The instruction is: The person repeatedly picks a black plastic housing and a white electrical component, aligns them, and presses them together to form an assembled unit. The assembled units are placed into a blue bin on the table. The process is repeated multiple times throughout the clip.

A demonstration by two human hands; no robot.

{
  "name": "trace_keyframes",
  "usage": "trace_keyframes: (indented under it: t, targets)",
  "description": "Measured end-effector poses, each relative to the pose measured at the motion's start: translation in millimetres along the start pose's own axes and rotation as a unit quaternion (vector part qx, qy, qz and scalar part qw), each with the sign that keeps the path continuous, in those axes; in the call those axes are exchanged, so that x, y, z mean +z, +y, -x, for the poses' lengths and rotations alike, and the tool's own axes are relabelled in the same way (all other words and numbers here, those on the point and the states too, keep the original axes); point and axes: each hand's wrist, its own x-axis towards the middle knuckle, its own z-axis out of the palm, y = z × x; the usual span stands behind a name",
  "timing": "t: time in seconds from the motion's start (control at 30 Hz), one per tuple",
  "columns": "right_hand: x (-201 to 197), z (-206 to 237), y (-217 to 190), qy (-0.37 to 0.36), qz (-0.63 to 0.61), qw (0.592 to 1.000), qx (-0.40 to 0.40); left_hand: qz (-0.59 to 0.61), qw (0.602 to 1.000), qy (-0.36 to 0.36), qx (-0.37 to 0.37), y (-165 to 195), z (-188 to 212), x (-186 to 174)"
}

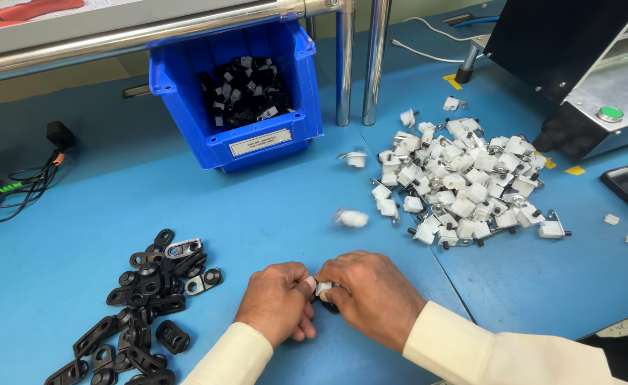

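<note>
Head view: we pinch a small white-and-black part (324,289) between both hands, left hand (278,299) and right hand (374,296) pressed together, low on the blue surface (271,207). Black brackets (139,306) wait at 9 o'clock, white pieces (463,182) at 1 o'clock, within reach.

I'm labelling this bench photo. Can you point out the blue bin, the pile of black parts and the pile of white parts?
blue bin (185,107): head view, left wall.
black parts (146,285): head view, middle of pile.
white parts (463,185): head view, middle of pile.
</note>
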Motion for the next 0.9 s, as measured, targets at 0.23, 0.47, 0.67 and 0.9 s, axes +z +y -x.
trace_keyframes:
  t: [0.23,0.47,0.67,0.9]
  targets:
    - [-4,-15,-1,-0.036,-0.072,0.974,0.214,0.014,1.0,0.019,-0.015,8,16,5]
    - [2,-20,18,-0.04,-0.179,0.956,0.23,0.063,0.998,-0.001,-0.019,4,25,16]
    - [11,-20,34,-0.026,-0.217,0.948,0.232,0.049,0.998,0.012,-0.045,4,11,19]
    - [14,-21,39,-0.026,-0.266,0.934,0.238,0.163,0.985,0.005,-0.062,-1,12,18]
